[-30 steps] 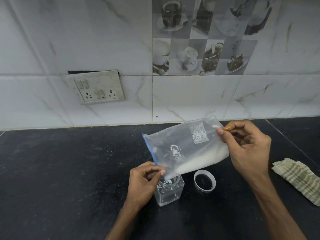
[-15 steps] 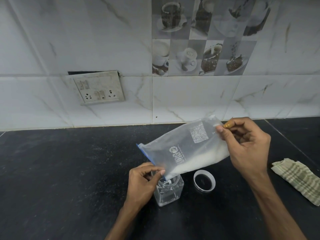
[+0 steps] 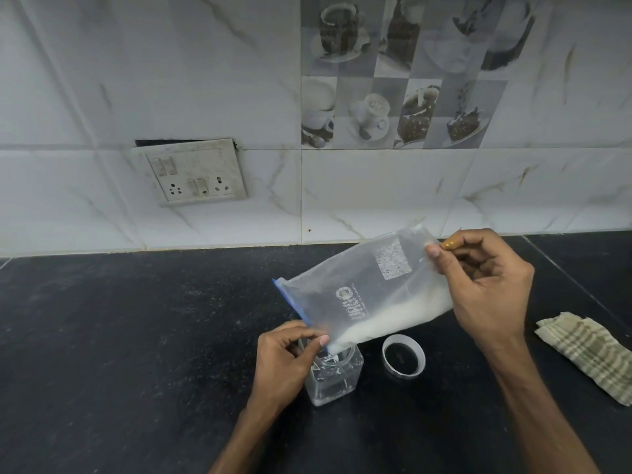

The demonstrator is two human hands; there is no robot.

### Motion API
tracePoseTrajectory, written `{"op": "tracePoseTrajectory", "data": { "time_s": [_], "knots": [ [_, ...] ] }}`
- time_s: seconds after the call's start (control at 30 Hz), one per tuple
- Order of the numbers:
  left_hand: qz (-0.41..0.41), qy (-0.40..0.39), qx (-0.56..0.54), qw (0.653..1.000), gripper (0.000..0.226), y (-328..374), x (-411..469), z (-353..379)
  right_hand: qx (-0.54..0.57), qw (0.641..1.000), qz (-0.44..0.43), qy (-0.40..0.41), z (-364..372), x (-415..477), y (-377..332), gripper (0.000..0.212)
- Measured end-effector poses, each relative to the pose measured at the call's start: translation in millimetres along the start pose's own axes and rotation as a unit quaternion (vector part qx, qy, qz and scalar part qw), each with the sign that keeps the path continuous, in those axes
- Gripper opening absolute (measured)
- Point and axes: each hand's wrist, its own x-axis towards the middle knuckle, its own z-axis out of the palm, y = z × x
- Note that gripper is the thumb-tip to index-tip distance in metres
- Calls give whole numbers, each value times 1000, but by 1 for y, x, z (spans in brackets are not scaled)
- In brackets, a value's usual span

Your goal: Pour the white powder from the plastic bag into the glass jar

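Note:
A clear plastic bag with a blue zip edge hangs tilted over the square glass jar on the black counter. White powder lies along the bag's lower edge and reaches the low corner at the jar's mouth. My right hand pinches the bag's raised far end. My left hand pinches the bag's low corner just above the jar's opening and hides part of the jar's left side.
The jar's round lid lies open side up just right of the jar. A folded checked cloth sits at the right edge of the counter. A switch and socket plate is on the tiled wall behind.
The bag's zip end has swung lower and leftward, and the powder has slid down to the corner at the jar's mouth. Both hands keep their grips.

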Motion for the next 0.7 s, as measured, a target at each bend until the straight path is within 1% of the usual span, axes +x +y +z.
{"op": "tracePoseTrajectory", "data": {
  "time_s": [0.1, 0.33, 0.43, 0.63, 0.7],
  "knots": [
    [3, 4, 2, 1000, 36, 0, 0, 0, 5, 1000, -1, -8, 0, 2, -2, 13],
    [8, 3, -1, 1000, 33, -2, -1, 1, -10, 1000, 7, -28, -1, 5, -5, 11],
    [3, 8, 0, 1000, 36, -2, -1, 0, -8, 1000, 14, -17, 1, 3, -7, 13],
    [-8, 8, -12, 1000, 29, -3, 0, -2, 6, 1000, 7, -12, 5, 3, -7, 10],
    [-10, 7, -12, 1000, 27, -3, 0, -2, 7, 1000, -1, -21, 7, 4, -8, 13]
  ]
}}
